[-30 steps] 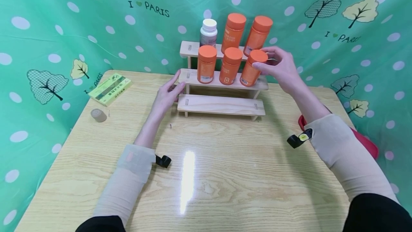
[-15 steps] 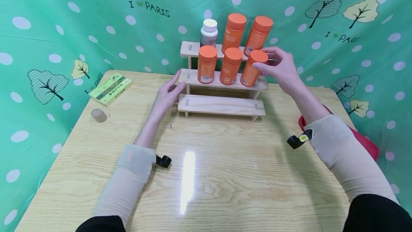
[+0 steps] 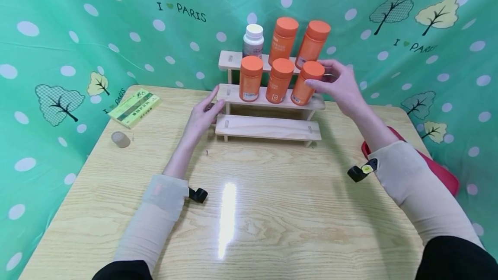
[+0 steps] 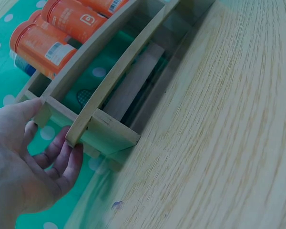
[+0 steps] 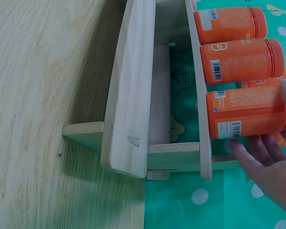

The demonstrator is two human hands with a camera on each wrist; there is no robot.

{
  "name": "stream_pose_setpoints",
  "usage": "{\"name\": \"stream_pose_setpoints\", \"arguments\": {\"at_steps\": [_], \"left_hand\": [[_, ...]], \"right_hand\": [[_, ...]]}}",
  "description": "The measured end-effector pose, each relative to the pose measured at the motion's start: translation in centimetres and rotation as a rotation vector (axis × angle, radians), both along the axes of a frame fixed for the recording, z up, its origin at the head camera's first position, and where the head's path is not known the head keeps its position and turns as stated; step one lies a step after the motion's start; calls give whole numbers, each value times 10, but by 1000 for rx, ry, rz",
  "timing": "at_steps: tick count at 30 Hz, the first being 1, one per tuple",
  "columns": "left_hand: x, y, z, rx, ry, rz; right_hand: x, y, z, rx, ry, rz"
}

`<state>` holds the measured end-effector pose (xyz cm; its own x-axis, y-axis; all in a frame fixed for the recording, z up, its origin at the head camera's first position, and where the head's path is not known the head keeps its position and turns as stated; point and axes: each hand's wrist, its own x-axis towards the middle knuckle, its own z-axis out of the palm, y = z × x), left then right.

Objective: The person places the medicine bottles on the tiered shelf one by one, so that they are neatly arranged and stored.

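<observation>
A three-step wooden rack point(image 3: 268, 127) stands at the back of the table. On its middle step are three orange bottles, and my right hand point(image 3: 342, 85) holds the rightmost orange bottle point(image 3: 304, 87), thumb in front and fingers behind. In the right wrist view this bottle point(image 5: 248, 112) stands with its base at the step. My left hand point(image 3: 200, 116) grips the rack's left end; in the left wrist view its thumb lies at the middle step's end and its fingertips at the lower step's end. A white bottle point(image 3: 253, 41) and two orange bottles point(image 3: 283, 38) occupy the top step.
A yellow-green box point(image 3: 134, 108) and a small grey-brown cap-like piece point(image 3: 120, 139) lie at the table's left. Something red point(image 3: 439, 170) lies partly hidden beyond the right forearm. A green polka-dot cloth point(image 3: 186, 51) hangs behind the table.
My right thumb sits slightly lower against the rightmost bottle than before. The left hand, the rack and the bottles keep their places.
</observation>
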<state>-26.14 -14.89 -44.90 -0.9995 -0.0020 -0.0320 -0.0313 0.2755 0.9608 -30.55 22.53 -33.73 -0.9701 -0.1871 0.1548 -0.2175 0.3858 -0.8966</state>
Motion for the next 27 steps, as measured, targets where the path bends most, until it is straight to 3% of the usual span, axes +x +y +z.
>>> {"name": "stream_pose_setpoints", "arguments": {"at_steps": [18,27], "left_hand": [[-2,-1,-1,-1,-2,0],[-3,-7,-2,-55,21,-34]], "right_hand": [[10,11,-15,60,-4,-30],[18,29,-28,77,23,-67]]}}
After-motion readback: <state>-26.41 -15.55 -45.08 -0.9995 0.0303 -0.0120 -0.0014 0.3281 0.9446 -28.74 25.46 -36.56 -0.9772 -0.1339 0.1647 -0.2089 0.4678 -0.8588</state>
